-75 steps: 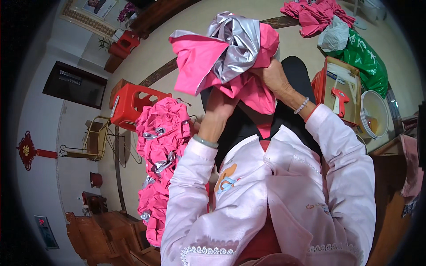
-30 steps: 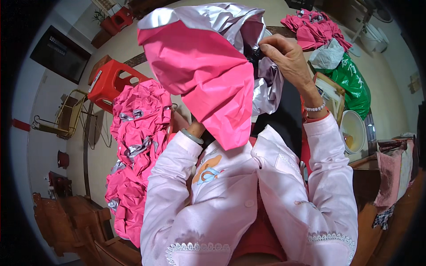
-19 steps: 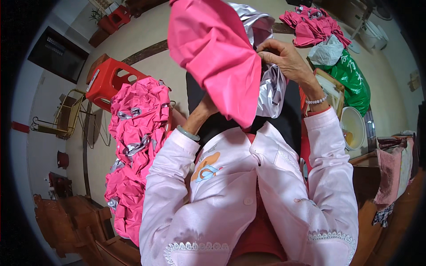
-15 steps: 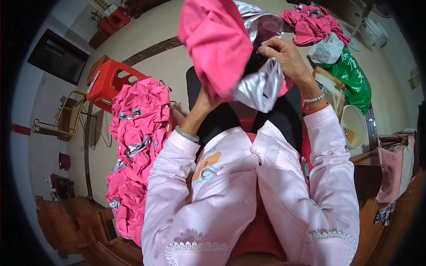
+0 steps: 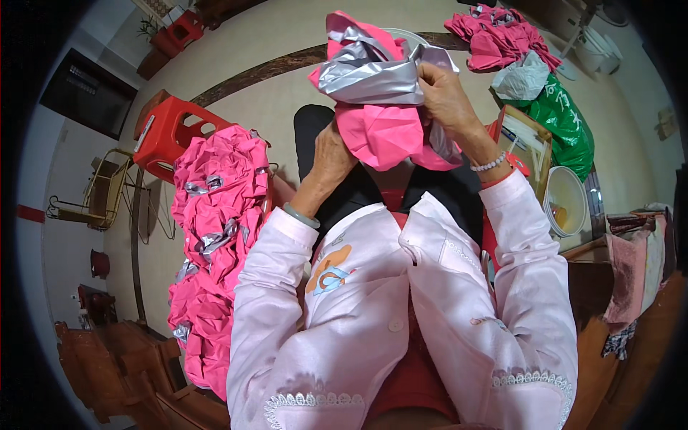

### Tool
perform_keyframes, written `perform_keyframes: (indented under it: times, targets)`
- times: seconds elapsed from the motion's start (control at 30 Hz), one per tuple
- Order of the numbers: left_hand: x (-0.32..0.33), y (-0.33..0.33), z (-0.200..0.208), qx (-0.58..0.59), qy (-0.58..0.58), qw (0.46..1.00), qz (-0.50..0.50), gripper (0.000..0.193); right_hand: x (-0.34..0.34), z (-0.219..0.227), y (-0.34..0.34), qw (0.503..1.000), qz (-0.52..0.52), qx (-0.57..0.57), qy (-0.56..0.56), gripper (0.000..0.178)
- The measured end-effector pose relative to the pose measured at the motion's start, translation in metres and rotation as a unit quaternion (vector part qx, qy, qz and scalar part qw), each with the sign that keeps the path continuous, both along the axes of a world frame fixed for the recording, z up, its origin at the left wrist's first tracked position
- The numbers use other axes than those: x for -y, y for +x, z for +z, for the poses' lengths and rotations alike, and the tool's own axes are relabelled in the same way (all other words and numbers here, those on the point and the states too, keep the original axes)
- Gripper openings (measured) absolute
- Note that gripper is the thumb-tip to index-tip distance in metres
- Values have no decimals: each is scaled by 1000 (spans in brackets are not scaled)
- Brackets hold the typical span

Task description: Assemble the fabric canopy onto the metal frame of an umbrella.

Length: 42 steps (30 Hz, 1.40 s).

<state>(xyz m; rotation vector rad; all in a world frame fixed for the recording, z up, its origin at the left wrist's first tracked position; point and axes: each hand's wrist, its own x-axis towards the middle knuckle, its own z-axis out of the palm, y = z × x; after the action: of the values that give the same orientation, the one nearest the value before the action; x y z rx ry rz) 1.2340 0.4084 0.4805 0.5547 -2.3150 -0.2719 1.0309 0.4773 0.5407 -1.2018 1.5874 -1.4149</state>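
Above my knees I hold a crumpled piece of pink cloth (image 5: pixel 380 132) with a shiny silver backing. My right hand (image 5: pixel 448 104) is closed on its silver edge, thumb and fingers pinched together at the upper right. On the other side, my left hand (image 5: pixel 335 152) grips the cloth from below left, and its fingers are hidden behind the folds. A silver fold (image 5: pixel 369 80) lies turned outward across the upper part, with pink showing above and beneath it. Part of a white round rim (image 5: pixel 401 33) shows behind the cloth.
A long heap of similar pink cloths (image 5: pixel 215 236) lies at my left, beside a red plastic stool (image 5: pixel 179 129). More pink cloths (image 5: pixel 505 43) lie at the far right, near a green bag (image 5: pixel 562 118). A box (image 5: pixel 527 136) and white bucket (image 5: pixel 566 204) stand by my right arm.
The cloth has been turned and spread, so a wide silver fold now faces up where pink hung before. My right hand has shifted slightly left, still pinching; my left hand remains at the cloth's lower left.
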Motion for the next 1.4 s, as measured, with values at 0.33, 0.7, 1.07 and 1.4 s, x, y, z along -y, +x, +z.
perform_keyframes:
  times: [0.33, 0.7, 1.07, 1.4]
  targets:
    - [22, 50, 22, 117, 25, 992, -47, 32, -22, 39, -142, 915, -284, 218, -186, 14]
    - [33, 87, 95, 191, -157, 968, 51, 35, -48, 26, -135, 670, -313, -665, -102, 25]
    - [55, 45, 160, -59, -327, 931, 150, 50, 14, -3, 11, 980, 32, -160, -111, 18]
    - [-74, -28, 54, -95, 708, 678, -170, 33, 30, 4, 15, 910, -109, 394, -72, 15]
